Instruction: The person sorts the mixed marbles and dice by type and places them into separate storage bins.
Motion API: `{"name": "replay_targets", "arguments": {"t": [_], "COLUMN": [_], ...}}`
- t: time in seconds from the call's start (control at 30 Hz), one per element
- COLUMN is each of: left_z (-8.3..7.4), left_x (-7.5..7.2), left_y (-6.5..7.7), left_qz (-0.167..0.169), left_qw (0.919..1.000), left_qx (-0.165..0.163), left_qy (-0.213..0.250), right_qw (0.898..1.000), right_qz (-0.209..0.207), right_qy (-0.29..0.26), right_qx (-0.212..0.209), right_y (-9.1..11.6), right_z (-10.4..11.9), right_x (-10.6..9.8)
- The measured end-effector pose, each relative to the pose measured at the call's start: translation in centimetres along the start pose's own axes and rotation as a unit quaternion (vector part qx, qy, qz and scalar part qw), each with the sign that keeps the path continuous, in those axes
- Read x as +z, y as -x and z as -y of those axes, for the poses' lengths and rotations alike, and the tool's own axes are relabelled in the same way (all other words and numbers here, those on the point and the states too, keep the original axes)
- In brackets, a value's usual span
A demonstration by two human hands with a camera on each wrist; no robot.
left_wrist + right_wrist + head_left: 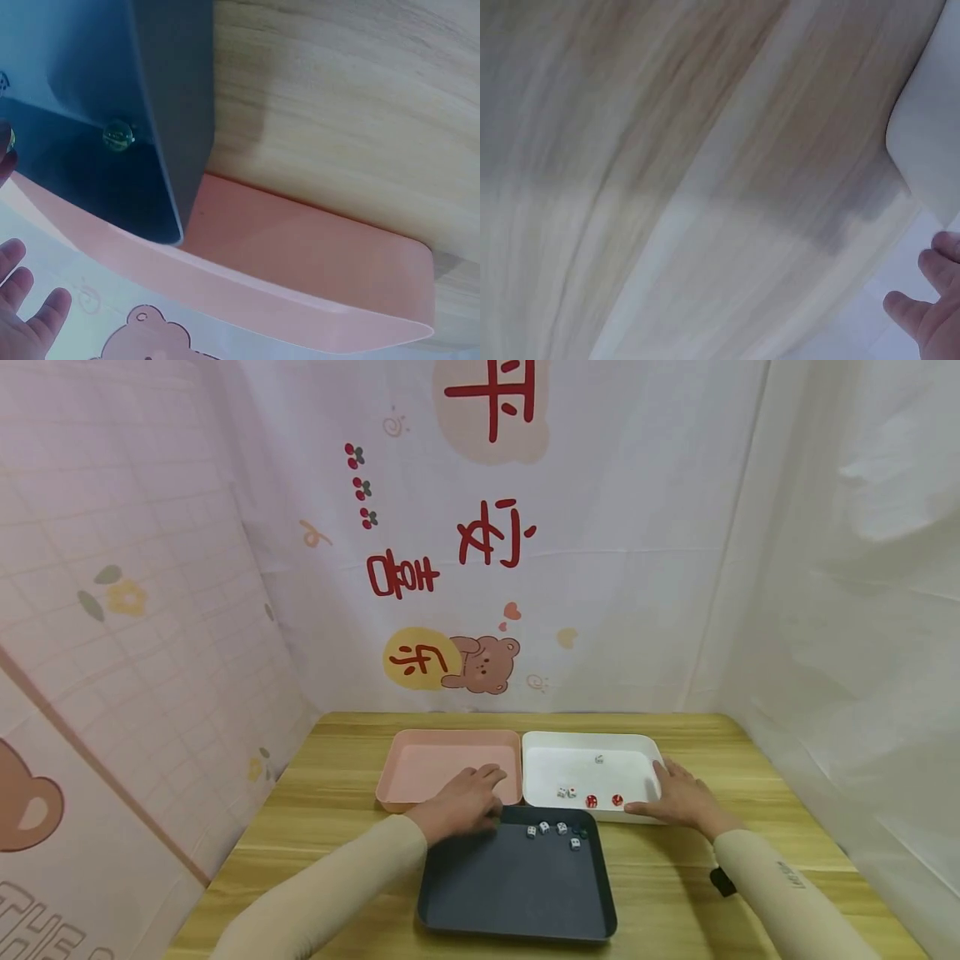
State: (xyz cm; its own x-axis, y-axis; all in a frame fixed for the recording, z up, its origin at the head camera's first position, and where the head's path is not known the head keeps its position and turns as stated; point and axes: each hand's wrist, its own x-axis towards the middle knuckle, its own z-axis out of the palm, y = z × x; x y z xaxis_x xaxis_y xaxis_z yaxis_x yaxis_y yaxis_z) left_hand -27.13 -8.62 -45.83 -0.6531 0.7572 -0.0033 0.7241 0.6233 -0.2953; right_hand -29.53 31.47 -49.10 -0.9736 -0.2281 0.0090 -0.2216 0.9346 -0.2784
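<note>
My left hand [467, 797] hovers over the far left corner of the dark grey tray [517, 893], fingers loosely spread and thumb pointing down. In the left wrist view, a clear greenish marble [118, 135] lies in that tray; another yellowish one shows partly behind the thumb [6, 150], and whether they touch I cannot tell. Several white dice [544, 827] lie along the tray's far side. My right hand [681, 797] is at the right end of the white tray [536, 747], fingers extended, thumb by the near corner. Inside are white dice [599, 759] and two red dice [592, 801].
A pink tray [435, 768] stands left of the white one, behind the dark tray. All three are on a wood-grain table [315, 827]. Printed white cloth [630, 610] hangs at the back and both sides.
</note>
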Motion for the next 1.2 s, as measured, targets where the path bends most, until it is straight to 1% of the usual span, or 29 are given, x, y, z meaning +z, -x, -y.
{"name": "replay_targets", "arguments": {"t": [0.2,0.4,0.57,0.67,0.77,0.93,1.07,1.2], "left_z": [0.9,1.4,1.9,2.3,2.9,4.1,5.1,6.0], "left_x": [-0.2,-0.7,-0.6,-0.5,-0.4,-0.1,0.1,0.1], "left_y": [0.3,0.9,1.3,1.7,2.1,2.9,3.6,4.5], "left_qz": [-0.015,-0.017,-0.02,-0.021,-0.03,-0.056,-0.059,-0.055], "left_qw": [0.9998,0.9994,0.9984,0.9975,0.9957,0.9911,0.988,0.984], "left_qx": [-0.01,-0.027,-0.037,-0.045,-0.054,-0.07,-0.092,-0.12], "left_qy": [0.002,0.016,0.038,0.05,0.068,0.098,0.109,0.119], "right_qw": [1.0,0.999,0.998,0.998,0.997,0.993,0.988,0.987], "right_qz": [0.021,0.036,0.058,0.061,0.068,0.095,0.113,0.12], "right_qy": [0.012,0.007,-0.005,-0.014,-0.026,-0.04,-0.044,-0.04], "right_qx": [-0.003,-0.001,0.016,0.024,0.032,0.066,0.091,0.1], "right_y": [0.2,0.3,0.4,0.5,0.5,0.7,0.8,1.0], "right_z": [-0.7,-0.9,-1.0,-1.0,-1.0,-0.8,-0.5,-0.2], "right_x": [-0.9,-1.6,-1.7,-1.7,-1.7,-1.9,-2.0,-2.1]}}
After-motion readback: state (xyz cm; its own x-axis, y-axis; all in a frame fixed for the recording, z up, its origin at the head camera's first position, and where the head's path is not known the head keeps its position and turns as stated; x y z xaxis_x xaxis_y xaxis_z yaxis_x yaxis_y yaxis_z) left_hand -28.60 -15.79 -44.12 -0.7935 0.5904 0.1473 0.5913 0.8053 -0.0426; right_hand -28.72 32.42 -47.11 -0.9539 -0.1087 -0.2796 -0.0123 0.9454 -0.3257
